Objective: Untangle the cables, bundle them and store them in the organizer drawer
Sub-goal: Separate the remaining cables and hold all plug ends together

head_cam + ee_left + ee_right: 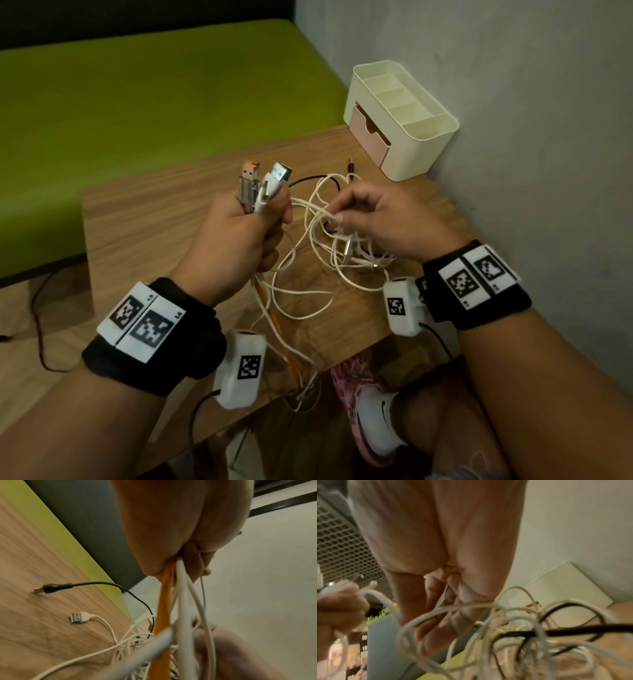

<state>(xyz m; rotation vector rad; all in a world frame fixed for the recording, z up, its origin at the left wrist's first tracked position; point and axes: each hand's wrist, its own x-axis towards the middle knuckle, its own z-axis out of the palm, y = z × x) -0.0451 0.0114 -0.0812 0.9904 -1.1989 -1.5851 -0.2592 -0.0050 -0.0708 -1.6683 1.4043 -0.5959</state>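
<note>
My left hand (255,219) grips a bunch of cables in its fist, and their USB plugs (265,178) stick up above it. White and orange cables (173,595) trail down from that fist. My right hand (346,212) pinches a white cable in the tangle (342,246) lying on the wooden table (154,222). A black cable (573,632) runs through the tangle. The cream organizer (400,120) stands at the table's far right corner, its pink drawer (371,135) closed.
A black USB plug (51,588) and a white USB plug (78,617) lie loose on the table in the left wrist view. A green surface (137,102) borders the table on the left, a grey wall (531,120) on the right. My shoe (370,411) is below the front edge.
</note>
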